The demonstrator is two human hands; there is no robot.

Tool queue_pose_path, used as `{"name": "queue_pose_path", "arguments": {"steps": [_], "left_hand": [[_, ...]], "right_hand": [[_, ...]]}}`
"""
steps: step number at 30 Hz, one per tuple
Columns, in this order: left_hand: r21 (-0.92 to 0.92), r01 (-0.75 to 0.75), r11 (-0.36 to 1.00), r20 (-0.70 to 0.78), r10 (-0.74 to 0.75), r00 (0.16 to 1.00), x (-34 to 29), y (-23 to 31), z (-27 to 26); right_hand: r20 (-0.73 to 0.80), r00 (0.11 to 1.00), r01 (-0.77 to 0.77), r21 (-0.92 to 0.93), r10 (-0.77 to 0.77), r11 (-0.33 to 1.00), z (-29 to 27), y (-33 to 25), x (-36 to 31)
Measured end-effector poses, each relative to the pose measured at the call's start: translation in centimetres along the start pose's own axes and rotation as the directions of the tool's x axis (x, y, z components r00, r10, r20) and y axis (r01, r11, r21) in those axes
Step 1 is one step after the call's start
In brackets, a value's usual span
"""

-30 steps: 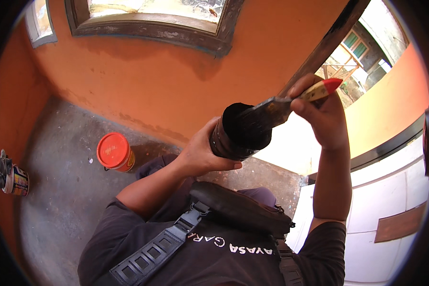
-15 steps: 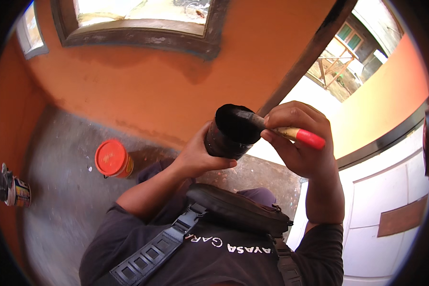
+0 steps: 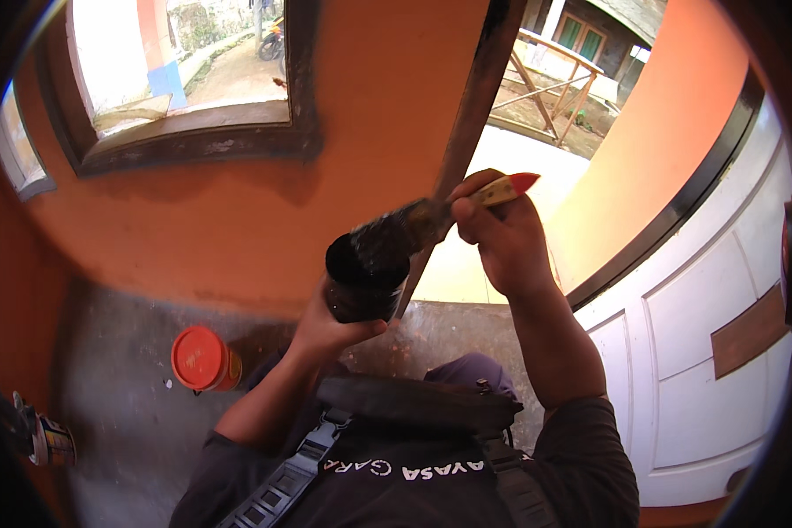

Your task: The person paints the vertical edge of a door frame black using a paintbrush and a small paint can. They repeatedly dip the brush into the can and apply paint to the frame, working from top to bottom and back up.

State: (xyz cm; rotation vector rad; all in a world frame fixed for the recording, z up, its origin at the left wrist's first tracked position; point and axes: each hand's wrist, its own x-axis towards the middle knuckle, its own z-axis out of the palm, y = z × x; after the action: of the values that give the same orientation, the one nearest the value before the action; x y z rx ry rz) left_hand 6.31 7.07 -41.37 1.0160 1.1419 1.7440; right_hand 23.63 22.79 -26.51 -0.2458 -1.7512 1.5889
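The paintbrush (image 3: pixel 421 222) slants at the mouth of the black container (image 3: pixel 366 301), its handle pinched by the right hand (image 3: pixel 503 236); the left hand (image 3: pixel 328 329) grips the container's side; leftward, a red-lidded bucket (image 3: pixel 206 359) stands on the grey floor (image 3: pixel 119 352) near the orange wall (image 3: pixel 246 251)

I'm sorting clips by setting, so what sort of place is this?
Probably a room or entrance area of a house: there's a panelled white door, a brown window frame set in an orange wall, and a wooden railing visible outdoors.
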Motion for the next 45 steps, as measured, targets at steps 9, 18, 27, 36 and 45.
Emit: {"name": "queue_pose_path", "arguments": {"steps": [9, 18, 27, 36, 45], "left_hand": [[-0.071, 0.062, 0.996, -0.040, -0.065, 0.997, -2.0, 1.2, -0.4], [-0.020, 0.033, 0.999, -0.052, -0.034, 0.998, -3.5, 0.6, -0.5], [-0.031, 0.017, 0.999, -0.096, -0.020, 0.995, -4.1, 0.4, -0.6], [-0.035, 0.020, 0.999, -0.058, -0.022, 0.998, -3.8, -0.5, -0.7], [-0.008, 0.053, 0.999, -0.060, -0.053, 0.997, -3.6, -0.3, -0.4]], "right_hand": [[-0.423, 0.792, 0.508, 0.057, -0.440, 0.859, -7.4, -0.9, 6.3], [-0.373, 0.569, 0.739, -0.159, -0.733, 0.655, -9.1, -5.1, 12.0], [-0.343, 0.541, 0.680, -0.358, -0.768, 0.639, -9.8, -4.7, 13.2], [-0.191, 0.514, 0.624, -0.586, -0.836, 0.517, -9.7, -3.9, 12.4], [-0.209, 0.512, 0.594, -0.615, -0.833, 0.519, -9.3, -3.0, 11.8]]}}
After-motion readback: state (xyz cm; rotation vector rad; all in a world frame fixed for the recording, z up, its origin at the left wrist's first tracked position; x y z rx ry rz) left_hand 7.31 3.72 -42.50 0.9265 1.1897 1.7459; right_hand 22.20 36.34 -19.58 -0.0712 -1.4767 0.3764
